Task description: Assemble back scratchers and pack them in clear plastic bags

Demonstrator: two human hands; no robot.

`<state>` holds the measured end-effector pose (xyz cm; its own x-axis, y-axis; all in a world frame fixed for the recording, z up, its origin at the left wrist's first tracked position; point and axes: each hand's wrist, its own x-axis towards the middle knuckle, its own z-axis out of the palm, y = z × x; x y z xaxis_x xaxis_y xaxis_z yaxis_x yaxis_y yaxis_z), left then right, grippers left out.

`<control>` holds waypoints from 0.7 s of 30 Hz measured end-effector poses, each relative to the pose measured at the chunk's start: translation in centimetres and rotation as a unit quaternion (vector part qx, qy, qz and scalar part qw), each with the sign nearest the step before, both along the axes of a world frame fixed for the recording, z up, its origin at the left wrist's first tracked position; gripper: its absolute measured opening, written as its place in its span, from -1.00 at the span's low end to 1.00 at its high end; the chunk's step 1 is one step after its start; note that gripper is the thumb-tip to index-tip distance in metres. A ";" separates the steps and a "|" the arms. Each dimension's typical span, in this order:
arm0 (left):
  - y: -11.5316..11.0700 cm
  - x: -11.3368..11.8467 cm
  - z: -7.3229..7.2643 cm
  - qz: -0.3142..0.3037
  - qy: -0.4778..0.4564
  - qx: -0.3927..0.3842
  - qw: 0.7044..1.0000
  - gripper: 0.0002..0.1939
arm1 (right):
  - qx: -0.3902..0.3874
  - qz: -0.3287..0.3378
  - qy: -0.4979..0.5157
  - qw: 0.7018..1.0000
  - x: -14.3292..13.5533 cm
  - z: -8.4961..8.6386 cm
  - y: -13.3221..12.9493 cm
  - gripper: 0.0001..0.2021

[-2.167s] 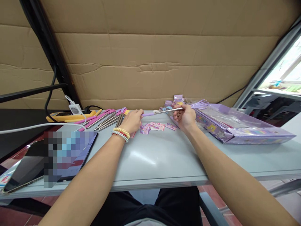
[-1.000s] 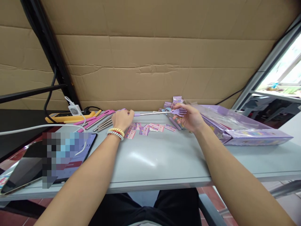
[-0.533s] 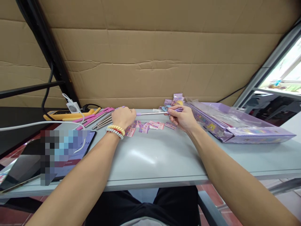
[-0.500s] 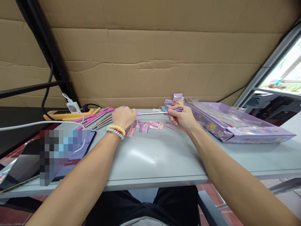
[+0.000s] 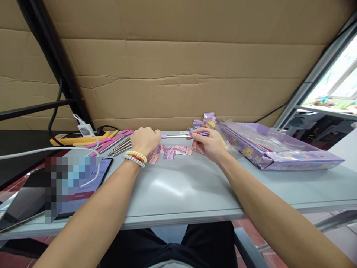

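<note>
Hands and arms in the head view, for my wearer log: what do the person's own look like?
Both hands are ungloved, and no sleeves show on the forearms. Beside the left hand, the wrist wears coiled bands, pale yellow and whitish, with red between. The right hand has no visible wristwear.

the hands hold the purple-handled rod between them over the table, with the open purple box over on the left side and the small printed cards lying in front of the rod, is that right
Only the box's side is wrong: the head view shows the open purple box on the right. The hands do hold the purple-handled rod between them over the table, with the small printed cards in front of it.
</note>
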<state>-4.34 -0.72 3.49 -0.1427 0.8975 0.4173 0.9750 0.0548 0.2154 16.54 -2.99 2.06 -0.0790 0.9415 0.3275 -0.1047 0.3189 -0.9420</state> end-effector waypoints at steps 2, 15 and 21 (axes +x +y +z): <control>0.9 -1.1 -0.4 0.000 -0.011 0.016 1.000 -0.51 | -0.016 0.049 -0.009 0.999 -0.6 -0.1 -0.3 -0.68; 2.2 -2.5 -1.7 -0.083 0.080 0.141 0.983 -0.56 | -0.105 0.146 -0.178 0.968 -1.6 -0.5 -0.8 -0.62; 1.6 -2.2 -0.8 -0.053 0.105 0.096 0.988 -0.51 | -0.061 0.122 -0.181 0.974 -2.4 -1.0 -1.3 -0.60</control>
